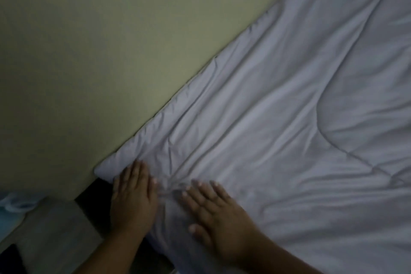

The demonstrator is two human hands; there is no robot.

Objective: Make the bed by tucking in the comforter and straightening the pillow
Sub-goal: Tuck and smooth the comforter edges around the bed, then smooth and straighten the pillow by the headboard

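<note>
A pale grey quilted comforter (278,122) covers the bed and fills the right half of the view, creased in long folds. Its far edge runs along the wall. My left hand (132,200) lies flat on the comforter's near corner, fingers together and pointing toward the wall. My right hand (216,211) rests flat beside it, fingers spread, palm down on the fabric. Small wrinkles bunch between the two hands. Neither hand grips anything. No pillow is in view.
A yellow-green wall (111,40) borders the bed on the left. A dark gap (93,198) shows below the comforter's corner. Grey floor (55,229) and a light blue object (11,207) lie at the lower left.
</note>
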